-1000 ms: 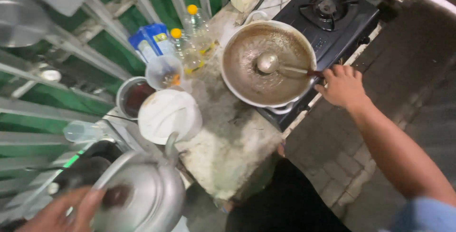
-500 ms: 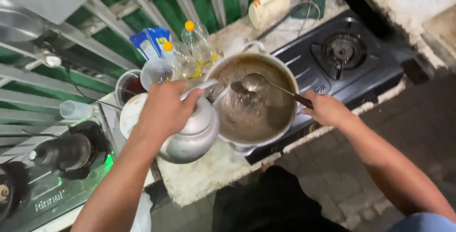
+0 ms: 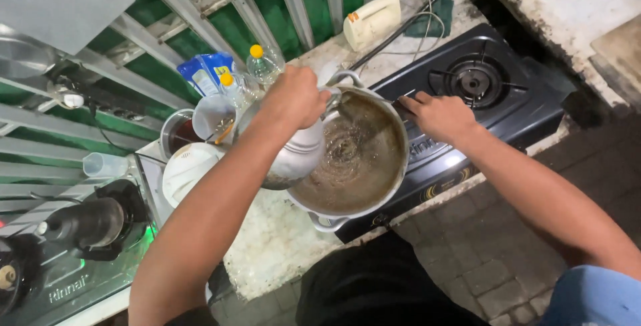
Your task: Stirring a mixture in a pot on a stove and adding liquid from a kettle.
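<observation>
Landmark: the big metal pot [image 3: 354,159], full of brown liquid, standing on the near left part of the black gas stove [image 3: 481,92]; every place below is told from it.
Left hand [image 3: 294,99]: over the pot's far left rim, fingers wrapped tight around the handle of a metal kettle [image 3: 290,156].
Kettle: tilted, its body just left of the pot and overlapping the left rim, spout end toward the liquid; whether it touches the rim I cannot tell.
Right hand [image 3: 437,116]: at the pot's right rim, palm down, fingers together and curled toward the rim; what they grip is hidden under the hand, so I cannot tell whether they are clamped on anything.
Liquid: brown, frothy and rippled in the middle of the pot.
Stove burner [image 3: 474,82]: right of the pot and beyond the right hand, bare.
White bowl [image 3: 187,172]: left of the pot, past the kettle, on the stone counter [image 3: 274,246].
Dark cup [image 3: 177,132]: left of the pot, just behind the white bowl.
Clear bottles with yellow caps [image 3: 257,66]: behind and left of the pot, near the green railing.
Blue packet [image 3: 203,72]: just left of the bottles.
Cream hand mixer [image 3: 370,19]: behind the pot, lying on the counter by the railing.
Second stove [image 3: 73,259]: well to the left of the pot, glass-topped, with a dark burner.
</observation>
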